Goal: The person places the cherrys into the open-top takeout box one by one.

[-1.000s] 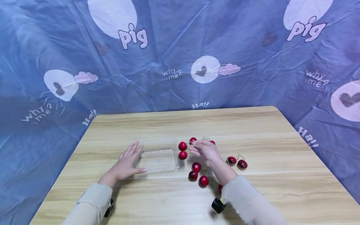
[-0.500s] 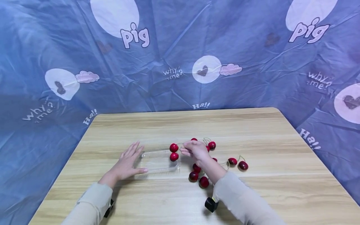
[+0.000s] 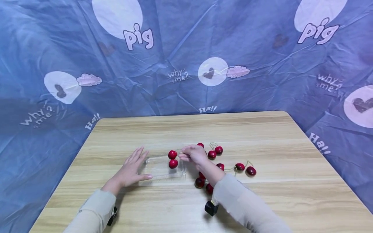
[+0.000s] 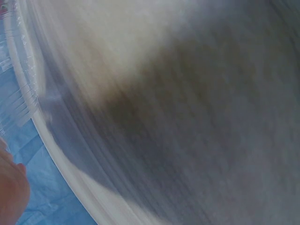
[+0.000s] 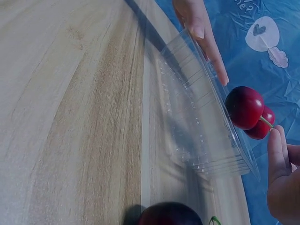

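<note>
A pair of red cherries (image 3: 173, 159) hangs by its stems from my right hand (image 3: 194, 156), whose thumb and fingers pinch the stems. In the head view the pair overlaps the right part of a clear plastic box (image 3: 158, 176). The right wrist view shows the cherries (image 5: 244, 107) right at the rim of the box (image 5: 206, 140). My left hand (image 3: 131, 168) lies with spread, straight fingers along the left side of the box, thumb at its near left corner. In the left wrist view only a bit of that hand (image 4: 11, 192) and the box's edge show.
Several cherries lie right of the box on the wooden table (image 3: 163, 207), some partly behind my right forearm. Among them are a dark cherry (image 3: 251, 171) farthest right and one (image 3: 219, 150) toward the back. A blue patterned cloth (image 3: 163, 48) hangs behind the table.
My right hand has moved left with the cherry pair, from the table right of the box to over the box's right part. The left hand has stayed in place.
</note>
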`<state>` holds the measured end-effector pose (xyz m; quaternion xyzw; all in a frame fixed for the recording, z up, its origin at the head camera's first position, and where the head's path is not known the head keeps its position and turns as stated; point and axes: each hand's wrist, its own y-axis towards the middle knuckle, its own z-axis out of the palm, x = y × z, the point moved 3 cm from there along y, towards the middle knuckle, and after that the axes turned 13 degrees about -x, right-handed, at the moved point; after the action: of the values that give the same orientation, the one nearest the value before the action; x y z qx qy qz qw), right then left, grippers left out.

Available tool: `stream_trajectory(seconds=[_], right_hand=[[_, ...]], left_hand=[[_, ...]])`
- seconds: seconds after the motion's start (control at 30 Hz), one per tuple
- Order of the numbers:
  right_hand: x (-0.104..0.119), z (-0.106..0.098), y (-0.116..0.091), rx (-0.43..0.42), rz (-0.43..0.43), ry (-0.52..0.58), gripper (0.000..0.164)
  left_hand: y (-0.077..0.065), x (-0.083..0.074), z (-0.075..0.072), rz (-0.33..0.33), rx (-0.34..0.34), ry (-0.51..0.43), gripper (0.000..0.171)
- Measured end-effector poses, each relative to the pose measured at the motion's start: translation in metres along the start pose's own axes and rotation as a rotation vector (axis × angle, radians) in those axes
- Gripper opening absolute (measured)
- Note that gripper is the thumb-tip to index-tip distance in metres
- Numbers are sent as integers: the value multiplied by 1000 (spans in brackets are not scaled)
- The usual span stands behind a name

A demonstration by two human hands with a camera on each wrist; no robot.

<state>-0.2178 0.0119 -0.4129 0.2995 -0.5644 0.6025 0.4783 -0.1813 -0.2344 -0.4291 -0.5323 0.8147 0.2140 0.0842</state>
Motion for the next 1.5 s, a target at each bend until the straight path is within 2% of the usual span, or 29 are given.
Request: stream_trajectory(seconds=[0.3,0.8,1.2,1.5], right_hand=[[-3,12,1,30,12,-35,16],[-11,38,-6,74,7,-124,18],[-15,49,-6,68,-7,-150,17],[-20,60,-5,52,13,-173,12]], left_hand=[[0,1,0,-7,13,15,95],[-1,0,0,-16,-5,-1,94],[1,3,0,-30,7,2,97],[0,1,-1,-34,19,-7,97]])
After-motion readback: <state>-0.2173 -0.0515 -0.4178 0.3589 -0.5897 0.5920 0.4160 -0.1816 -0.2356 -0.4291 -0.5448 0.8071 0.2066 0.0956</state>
